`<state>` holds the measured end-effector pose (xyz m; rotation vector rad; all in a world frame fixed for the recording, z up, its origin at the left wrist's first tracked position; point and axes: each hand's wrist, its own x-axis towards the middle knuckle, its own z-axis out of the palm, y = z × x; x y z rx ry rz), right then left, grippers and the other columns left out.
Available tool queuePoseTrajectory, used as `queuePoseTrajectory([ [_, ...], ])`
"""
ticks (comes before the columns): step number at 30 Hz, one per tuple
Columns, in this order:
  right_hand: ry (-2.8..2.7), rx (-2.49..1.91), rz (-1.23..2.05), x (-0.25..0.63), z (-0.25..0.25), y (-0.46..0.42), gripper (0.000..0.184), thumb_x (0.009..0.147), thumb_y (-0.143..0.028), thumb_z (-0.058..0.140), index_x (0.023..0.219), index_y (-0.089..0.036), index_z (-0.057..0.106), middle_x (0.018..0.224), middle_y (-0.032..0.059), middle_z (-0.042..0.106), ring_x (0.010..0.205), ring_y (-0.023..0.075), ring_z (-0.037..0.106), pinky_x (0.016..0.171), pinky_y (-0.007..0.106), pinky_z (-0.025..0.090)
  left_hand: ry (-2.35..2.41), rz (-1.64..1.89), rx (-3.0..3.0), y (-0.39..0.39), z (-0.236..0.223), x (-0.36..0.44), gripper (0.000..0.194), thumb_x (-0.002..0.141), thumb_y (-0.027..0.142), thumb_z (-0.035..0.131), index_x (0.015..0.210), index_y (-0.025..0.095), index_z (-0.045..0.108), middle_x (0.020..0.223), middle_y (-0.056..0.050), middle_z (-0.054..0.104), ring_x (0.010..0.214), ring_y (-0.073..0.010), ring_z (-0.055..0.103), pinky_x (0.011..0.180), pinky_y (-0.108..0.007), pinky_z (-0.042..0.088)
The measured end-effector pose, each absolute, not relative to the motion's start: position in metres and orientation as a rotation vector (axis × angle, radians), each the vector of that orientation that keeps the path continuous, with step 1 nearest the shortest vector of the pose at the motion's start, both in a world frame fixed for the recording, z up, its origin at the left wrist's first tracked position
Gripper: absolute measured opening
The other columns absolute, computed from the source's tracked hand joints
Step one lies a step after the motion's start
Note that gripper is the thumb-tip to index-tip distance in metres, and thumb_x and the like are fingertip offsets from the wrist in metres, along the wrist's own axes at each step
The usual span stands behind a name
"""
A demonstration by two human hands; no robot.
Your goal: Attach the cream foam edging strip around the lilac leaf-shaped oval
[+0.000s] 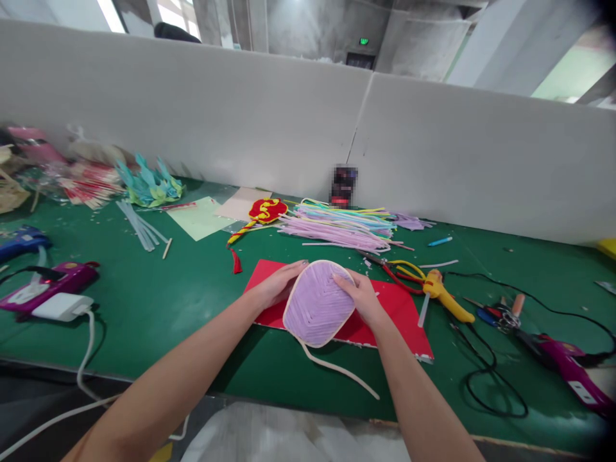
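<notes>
Head view, hands: found left hand [282,285] half closed at upper left edge of lilac panel [317,305], holding that edge with fingers close together; cannot tell exact placing of fingertips behind panel. Found right hand [363,295] closed at upper right edge, pinching panel with thumb laid on front face and remaining fingers mostly hidden behind.

Head view, position of panel: located directly between both hands, in contact with both, tilted with ribbed face toward wearer. Noted pale rim around outline and pale strip [339,369] trailing from lower edge toward lower right, free of both hands. Observed panel overlapping red board [399,314] laid on green worktop [192,308]; cannot tell whether touching board.

Head view, surroundings: recorded bundle of pastel stems [337,228] beyond hands, with red-and-yellow ornament [268,210] at its left end. Recorded red-handled pliers [397,279] and yellow glue gun [445,299] to right of right hand, both near red board.
</notes>
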<state>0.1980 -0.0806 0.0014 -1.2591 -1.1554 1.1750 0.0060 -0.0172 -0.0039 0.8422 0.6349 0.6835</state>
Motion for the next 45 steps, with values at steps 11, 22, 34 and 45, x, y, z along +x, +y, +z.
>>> queuePoseTrajectory([
  [11,-1.096,-1.235,1.174,0.2,-0.012,-0.075,0.033,0.068,-0.045,0.072,0.086,-0.017,0.072,0.077,0.0014,0.069,0.071,0.0175,0.058,0.067,0.028,0.043,0.78,0.741,0.842,-0.018,-0.009,0.007,0.033,0.07,0.031,0.077,0.098,0.018,0.064,0.094,-0.005,0.071,0.088,-0.0198,0.066,0.08,-0.029,0.049],
  [22,-1.092,-1.216,1.162,0.199,-0.013,-0.077,0.03,0.069,-0.044,0.072,0.084,-0.018,0.071,0.074,0.0002,0.068,0.069,0.0164,0.058,0.065,0.027,0.043,0.78,0.761,0.939,-0.016,-0.012,0.006,0.039,0.06,0.038,0.083,0.084,0.016,0.061,0.077,0.003,0.062,0.078,-0.0136,0.06,0.072,-0.023,0.046],
  [34,-1.174,-1.261,1.064,0.199,-0.01,-0.075,0.033,0.072,-0.046,0.068,0.086,-0.016,0.071,0.078,0.0022,0.069,0.073,0.0191,0.059,0.067,0.029,0.044,0.847,0.834,1.115,-0.013,-0.011,0.006,0.035,0.071,0.048,0.069,0.086,0.017,0.065,0.089,-0.004,0.068,0.092,-0.0207,0.059,0.083,-0.03,0.044],
  [45,-1.263,-1.279,1.04,0.196,-0.011,-0.075,0.031,0.074,-0.045,0.066,0.086,-0.017,0.071,0.083,0.0019,0.069,0.08,0.0204,0.059,0.073,0.03,0.043,0.874,0.889,1.365,-0.013,0.001,0.006,0.025,0.068,0.04,0.069,0.066,0.017,0.058,0.065,0.005,0.051,0.066,-0.0128,0.046,0.062,-0.023,0.036],
])
